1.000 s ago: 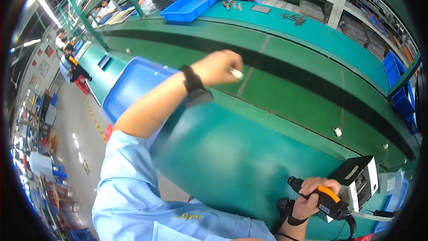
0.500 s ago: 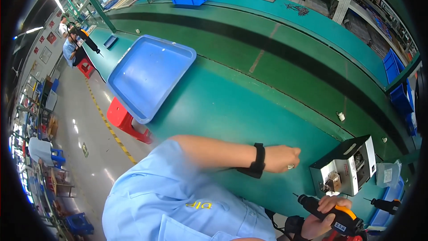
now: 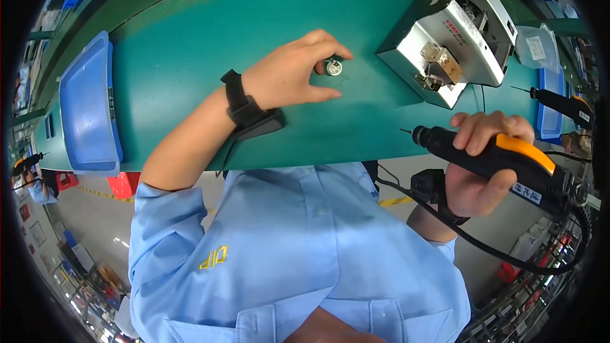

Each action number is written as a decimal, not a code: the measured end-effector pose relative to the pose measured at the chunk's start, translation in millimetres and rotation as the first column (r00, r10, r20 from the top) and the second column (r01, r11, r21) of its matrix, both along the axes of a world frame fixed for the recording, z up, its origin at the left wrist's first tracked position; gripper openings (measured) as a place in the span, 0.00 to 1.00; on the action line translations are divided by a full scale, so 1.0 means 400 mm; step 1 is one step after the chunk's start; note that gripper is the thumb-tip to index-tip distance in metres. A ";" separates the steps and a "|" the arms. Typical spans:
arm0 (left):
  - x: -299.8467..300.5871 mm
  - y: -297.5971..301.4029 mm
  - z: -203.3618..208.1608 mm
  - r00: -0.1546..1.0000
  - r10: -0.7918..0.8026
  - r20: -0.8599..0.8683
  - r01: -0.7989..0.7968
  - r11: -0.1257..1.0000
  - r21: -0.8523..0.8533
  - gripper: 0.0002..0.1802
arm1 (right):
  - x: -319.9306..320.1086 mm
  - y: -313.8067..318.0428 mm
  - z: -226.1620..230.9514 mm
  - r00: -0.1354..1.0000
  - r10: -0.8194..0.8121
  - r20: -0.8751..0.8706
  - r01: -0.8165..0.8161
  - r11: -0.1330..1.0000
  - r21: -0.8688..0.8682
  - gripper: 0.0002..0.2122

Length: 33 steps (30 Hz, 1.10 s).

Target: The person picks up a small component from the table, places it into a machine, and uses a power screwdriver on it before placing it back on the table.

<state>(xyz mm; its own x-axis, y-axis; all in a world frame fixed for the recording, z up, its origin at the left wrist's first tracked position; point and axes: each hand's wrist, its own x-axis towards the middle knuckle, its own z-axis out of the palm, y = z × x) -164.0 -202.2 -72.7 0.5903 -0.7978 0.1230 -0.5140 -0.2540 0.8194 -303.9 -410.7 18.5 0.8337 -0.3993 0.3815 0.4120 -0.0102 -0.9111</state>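
Observation:
My left hand (image 3: 286,71) reaches over the green bench with thumb and fingers spread apart. A small round metallic part (image 3: 333,67) stands on the bench between them, close to the fingers; whether they touch it I cannot tell. In my right hand (image 3: 483,152) is a black and orange electric screwdriver (image 3: 467,149), its thin bit pointing left above the bench's near edge. Just beyond the screwdriver stands a silver and black screw feeder (image 3: 457,41) with an open front mechanism.
A shallow blue tray (image 3: 116,121) lies at the bench's left. To the right are a clear plastic container (image 3: 540,44), a blue bin (image 3: 550,105) and another electric screwdriver (image 3: 562,105). The held screwdriver's black cable (image 3: 508,257) loops below my right hand.
My view has swung round, so the bench and tray appear shifted. The left hand's fingers, closed before, are now spread around the round part. My right hand still holds the screwdriver.

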 end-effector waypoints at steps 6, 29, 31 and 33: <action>-0.001 -0.026 -0.022 0.999 0.022 -0.050 -0.019 0.998 0.051 0.20 | -0.024 -0.047 0.006 0.982 0.184 -0.043 -0.186 0.981 -0.061 0.25; -0.060 -0.058 -0.035 0.920 0.142 -0.364 -0.161 0.987 -0.023 0.08 | 0.166 -0.141 0.051 0.845 0.505 0.176 -0.495 0.863 -0.098 0.17; -0.059 -0.068 -0.033 0.888 0.146 -0.436 -0.191 0.980 -0.063 0.07 | 0.185 -0.157 0.060 0.761 0.637 0.128 -0.635 0.770 -0.055 0.16; -0.062 -0.068 -0.034 0.865 0.160 -0.475 -0.222 0.972 -0.078 0.07 | 0.202 -0.176 0.067 0.806 0.584 0.097 -0.590 0.806 0.042 0.16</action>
<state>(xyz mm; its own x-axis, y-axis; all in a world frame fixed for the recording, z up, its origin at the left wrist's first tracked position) -188.6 -229.4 -86.3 0.7432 -0.6599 -0.1104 -0.0204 -0.1873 0.9821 -222.9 -481.0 45.2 0.8867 0.1305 0.4436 0.3870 0.3156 -0.8664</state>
